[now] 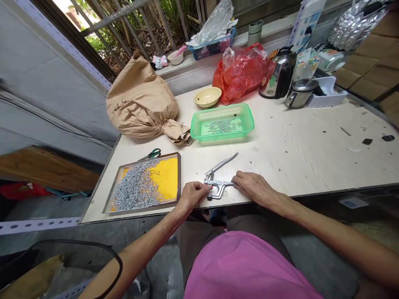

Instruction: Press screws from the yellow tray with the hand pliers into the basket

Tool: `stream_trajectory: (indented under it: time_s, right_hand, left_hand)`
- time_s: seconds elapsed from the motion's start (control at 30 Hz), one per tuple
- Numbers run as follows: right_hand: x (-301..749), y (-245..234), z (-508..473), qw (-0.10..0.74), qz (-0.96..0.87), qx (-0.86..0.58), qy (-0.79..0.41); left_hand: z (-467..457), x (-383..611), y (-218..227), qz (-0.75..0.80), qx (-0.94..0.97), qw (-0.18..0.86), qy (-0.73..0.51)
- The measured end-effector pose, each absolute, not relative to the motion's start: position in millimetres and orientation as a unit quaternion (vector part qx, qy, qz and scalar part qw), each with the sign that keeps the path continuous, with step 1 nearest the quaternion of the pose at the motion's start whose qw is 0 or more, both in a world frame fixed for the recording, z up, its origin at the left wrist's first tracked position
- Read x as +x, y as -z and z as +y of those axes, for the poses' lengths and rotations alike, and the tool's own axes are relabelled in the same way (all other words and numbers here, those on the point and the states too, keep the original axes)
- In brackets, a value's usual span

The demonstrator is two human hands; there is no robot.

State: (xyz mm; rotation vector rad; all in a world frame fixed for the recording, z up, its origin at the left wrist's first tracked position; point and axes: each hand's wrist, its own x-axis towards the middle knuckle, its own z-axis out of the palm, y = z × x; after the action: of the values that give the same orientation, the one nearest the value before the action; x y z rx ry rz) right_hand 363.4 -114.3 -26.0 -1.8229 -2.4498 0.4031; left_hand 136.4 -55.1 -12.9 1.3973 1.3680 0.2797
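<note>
Silver-grey metal pliers with a C-shaped head and coil spring [220, 183] sit at the near edge of the pale wooden surface [296, 158], in front of the person, handles spread apart. Can't tell if they rest flat or are slightly lifted. Right hand [253, 185]: fingers closed on the end of the lower handle. Left hand [191, 195]: thumb and fingertips pinched together at the head, tiny red bit there; can't tell what's between the fingers.

Just left of left hand: shallow brown-rimmed tray with yellow lining [169, 178], piled mostly on its left side with small silvery metal pieces [131, 189]. Green-handled scissors [154, 153] right behind the tray.

Further back: green perforated plastic basket [222, 136], some silvery pieces inside. Crumpled brown paper sack [141, 99] to its left, twisted neck by the basket. Behind basket: cream oval bowl [199, 102], then red plastic bag [240, 74], with shiny steel kettle [272, 79] on the bag's right.
</note>
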Motion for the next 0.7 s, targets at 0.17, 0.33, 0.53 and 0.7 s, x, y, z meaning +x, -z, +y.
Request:
stream_trajectory:
  time_s: [0.17,0.33,0.53,0.7]
  right_hand:
    - [363.9,30.7,-114.2,0.038,-0.795,-0.592,-0.124]
    - [363.0,33.7,-115.7,0.04,-0.792,-0.596,-0.124]
    - [362.4,29.2,-119.4,0.052,-0.8,-0.589,-0.105]
    - [363.0,32.3,-119.5,0.054,-0.8,-0.588,-0.106]
  left_hand:
    - [-52.8,136.8,11.9,0.581,0.617,0.526,-0.073]
    - [-44.9,137.1,11.2,0.561,0.65,0.512,-0.021]
    - [-37.8,138.8,13.2,0.562,0.648,0.514,0.017]
    - [-40.0,139.4,10.7,0.588,0.568,0.575,0.015]
